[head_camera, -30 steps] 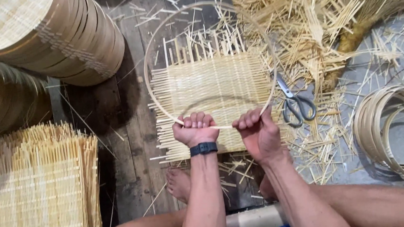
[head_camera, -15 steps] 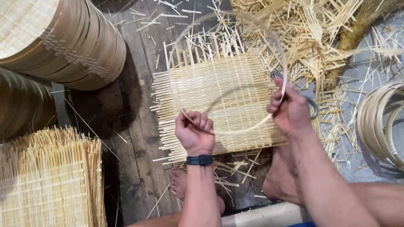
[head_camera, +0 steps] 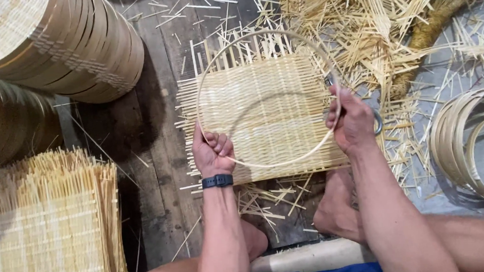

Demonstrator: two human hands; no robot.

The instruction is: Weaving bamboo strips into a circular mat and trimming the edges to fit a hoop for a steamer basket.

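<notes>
Left hand and right hand, each closed around opposite sides of a thin bamboo hoop, hold it over a woven bamboo mat lying on the plank floor; stacked mats lie left.

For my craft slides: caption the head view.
Both hands, left hand and right hand, hold a thin bamboo hoop over a woven mat.

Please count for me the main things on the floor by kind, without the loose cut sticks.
Thin round bamboo hoop held in left hand and right hand: 1
Flat woven bamboo mat under it: 1
Stack of woven mats: 1
Stacks of round bamboo trays: 2
Bundle of coiled bamboo rings: 1
Total: 6
</notes>
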